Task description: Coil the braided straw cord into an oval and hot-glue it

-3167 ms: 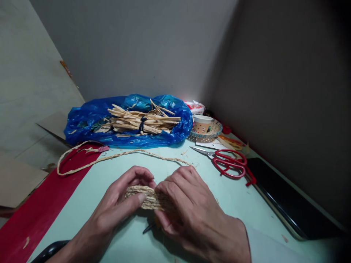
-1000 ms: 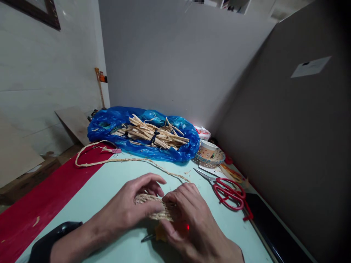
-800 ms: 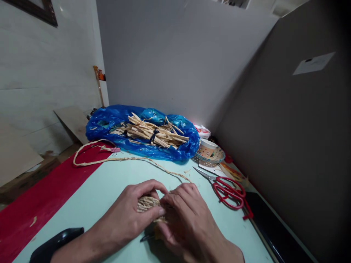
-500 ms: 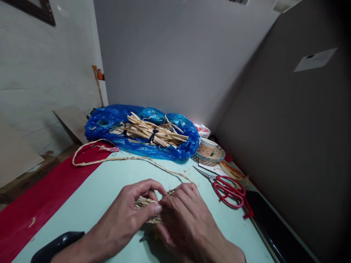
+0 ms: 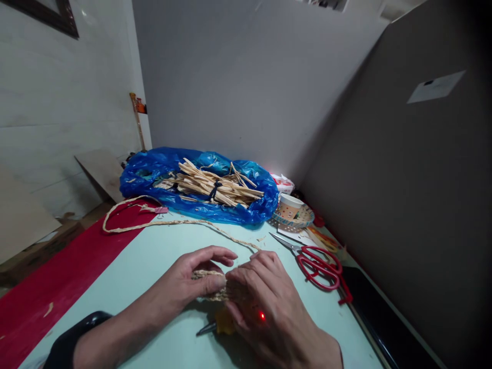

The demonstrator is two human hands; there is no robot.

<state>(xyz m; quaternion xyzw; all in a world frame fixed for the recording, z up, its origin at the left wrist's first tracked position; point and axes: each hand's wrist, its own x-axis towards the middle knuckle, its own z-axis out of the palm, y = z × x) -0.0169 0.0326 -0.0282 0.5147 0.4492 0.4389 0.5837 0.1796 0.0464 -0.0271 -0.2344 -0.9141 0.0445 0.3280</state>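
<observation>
Near the bottom centre, a small braided straw piece (image 5: 217,294) is between my two hands. My left hand (image 5: 196,279) grips its left side with the thumb on the near face, the index finger arched above. My right hand (image 5: 265,297) has its fingers curled over the right side, hiding much of it. A long twisted straw cord (image 5: 188,222) trails from beside my right hand to the far left. Under my right hand lies a yellow tool with a dark tip (image 5: 224,324); a red light glows there, and its body is mostly hidden.
A blue plastic bag (image 5: 154,159) with a tied bundle of straw strips (image 5: 226,190) lies at the back. Red-handled scissors (image 5: 321,266), a woven dish (image 5: 304,216) with a cup (image 5: 291,201), and a black flat object (image 5: 380,312) are on the right.
My left hand's index finger has lifted and straightened away from the straw piece. Both hands and the piece have shifted slightly, uncovering more of the yellow tool, and a red light now shows.
</observation>
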